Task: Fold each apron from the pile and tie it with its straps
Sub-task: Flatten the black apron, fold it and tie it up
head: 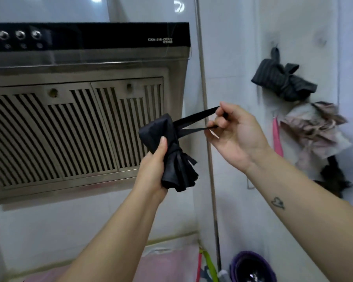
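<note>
Purple tub low right, contents too dark to tell. My left hand is wrapped round the black apron bundle, up beside the range hood. My right hand pinches its strap loop, taut.

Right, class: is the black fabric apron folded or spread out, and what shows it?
Folded. The black fabric apron is a compact bundle, cinched round its middle; the right hand holds its straps.
</note>
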`<action>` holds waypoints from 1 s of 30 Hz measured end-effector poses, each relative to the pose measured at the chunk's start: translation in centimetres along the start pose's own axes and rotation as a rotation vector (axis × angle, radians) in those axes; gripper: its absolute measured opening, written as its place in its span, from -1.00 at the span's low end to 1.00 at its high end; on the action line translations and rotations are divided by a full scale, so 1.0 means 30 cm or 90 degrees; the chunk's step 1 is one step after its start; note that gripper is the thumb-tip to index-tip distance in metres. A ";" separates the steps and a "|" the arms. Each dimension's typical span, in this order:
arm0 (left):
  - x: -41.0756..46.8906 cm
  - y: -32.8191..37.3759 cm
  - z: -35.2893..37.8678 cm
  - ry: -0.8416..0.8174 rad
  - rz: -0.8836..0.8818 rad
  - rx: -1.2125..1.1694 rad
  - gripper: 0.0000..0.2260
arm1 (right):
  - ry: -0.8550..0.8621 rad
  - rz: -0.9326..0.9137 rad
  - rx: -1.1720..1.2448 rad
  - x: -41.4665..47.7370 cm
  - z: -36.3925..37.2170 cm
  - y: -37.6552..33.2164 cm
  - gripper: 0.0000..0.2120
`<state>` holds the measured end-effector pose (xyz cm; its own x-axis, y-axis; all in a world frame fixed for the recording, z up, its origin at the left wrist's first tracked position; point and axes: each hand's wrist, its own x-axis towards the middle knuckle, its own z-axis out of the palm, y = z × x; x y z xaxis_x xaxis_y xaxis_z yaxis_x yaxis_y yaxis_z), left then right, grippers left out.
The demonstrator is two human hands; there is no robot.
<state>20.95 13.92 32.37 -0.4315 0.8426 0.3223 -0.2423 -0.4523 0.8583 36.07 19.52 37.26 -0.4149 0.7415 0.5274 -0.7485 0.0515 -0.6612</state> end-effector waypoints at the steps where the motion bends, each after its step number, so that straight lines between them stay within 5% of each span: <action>1: 0.011 0.000 0.028 0.006 0.013 0.016 -0.64 | 0.003 -0.024 -0.034 0.003 -0.014 -0.018 -0.72; 4: 0.048 -0.026 0.160 -0.066 0.006 0.029 -0.77 | -0.007 -0.077 -0.147 0.024 -0.097 -0.126 -0.88; 9: 0.095 -0.093 0.368 -0.219 0.045 0.097 -0.72 | 0.002 -0.082 -0.221 0.084 -0.200 -0.281 -0.85; 20: 0.279 -0.022 0.796 -0.297 0.325 0.456 -0.66 | 0.245 -0.191 -0.432 0.294 -0.403 -0.714 -0.77; 25: 0.375 0.021 1.014 -0.361 0.430 0.585 -0.60 | 0.248 -0.258 -0.621 0.409 -0.473 -0.881 -0.75; 30: 0.455 0.007 1.155 -0.298 0.542 0.802 -0.62 | 0.253 -0.324 -0.731 0.502 -0.559 -0.979 -0.82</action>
<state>45.12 35.44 50.79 0.2924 0.6000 0.7446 0.8651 -0.4978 0.0614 60.48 40.39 55.68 0.1074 0.6047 0.7892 0.1689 0.7711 -0.6139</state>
